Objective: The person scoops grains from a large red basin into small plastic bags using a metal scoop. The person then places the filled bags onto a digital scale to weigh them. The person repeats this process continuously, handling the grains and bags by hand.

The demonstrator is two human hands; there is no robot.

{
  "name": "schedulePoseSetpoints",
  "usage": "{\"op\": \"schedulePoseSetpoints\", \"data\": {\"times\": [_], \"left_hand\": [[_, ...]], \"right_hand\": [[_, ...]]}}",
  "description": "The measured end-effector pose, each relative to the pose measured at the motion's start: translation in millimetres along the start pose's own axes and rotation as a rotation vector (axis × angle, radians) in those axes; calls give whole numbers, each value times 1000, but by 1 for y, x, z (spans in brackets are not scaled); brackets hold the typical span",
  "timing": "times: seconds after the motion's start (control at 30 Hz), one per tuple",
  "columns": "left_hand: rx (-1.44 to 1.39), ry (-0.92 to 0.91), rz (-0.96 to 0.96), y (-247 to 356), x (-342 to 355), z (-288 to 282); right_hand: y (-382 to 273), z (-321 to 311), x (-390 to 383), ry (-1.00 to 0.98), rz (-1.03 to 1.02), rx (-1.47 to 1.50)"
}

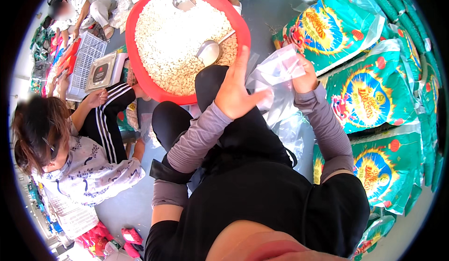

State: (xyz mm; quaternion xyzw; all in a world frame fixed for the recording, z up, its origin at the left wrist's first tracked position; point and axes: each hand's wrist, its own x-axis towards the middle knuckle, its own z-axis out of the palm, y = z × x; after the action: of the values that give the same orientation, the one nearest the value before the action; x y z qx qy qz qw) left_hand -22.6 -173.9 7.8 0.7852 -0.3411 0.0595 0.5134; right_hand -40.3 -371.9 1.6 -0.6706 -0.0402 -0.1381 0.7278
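- Two hands in view; finger state?
- Right hand (306, 78): fingers clamped on a clear bag (277, 69); left hand (231, 95): holds nothing, thumb spread well apart from fingers, over the wearer's knee.
- Bag position?
- Between the hands, right of the red tub (131, 36); can't tell if left fingers touch it.
- Tub contents?
- Pale pieces (175, 80), heaped; one scoop (209, 52) lying on them, handle to the right; metal bowl (183, 2) near far rim.
- Around?
- Green packs (372, 92) along the right; co-worker (89, 169) seated left.
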Motion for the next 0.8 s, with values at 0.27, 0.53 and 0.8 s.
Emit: {"op": "schedulePoseSetpoints", "data": {"times": [0.27, 0.53, 0.8], "left_hand": [[-656, 77, -694, -15, 2, -38], [-736, 214, -684, -41, 4, -53], [-574, 123, -297, 16, 7, -40]], "right_hand": [[-3, -17, 13, -169, 188, -121], [-15, -8, 23, -230, 394, -24], [-36, 46, 16, -63, -352, -423]]}}
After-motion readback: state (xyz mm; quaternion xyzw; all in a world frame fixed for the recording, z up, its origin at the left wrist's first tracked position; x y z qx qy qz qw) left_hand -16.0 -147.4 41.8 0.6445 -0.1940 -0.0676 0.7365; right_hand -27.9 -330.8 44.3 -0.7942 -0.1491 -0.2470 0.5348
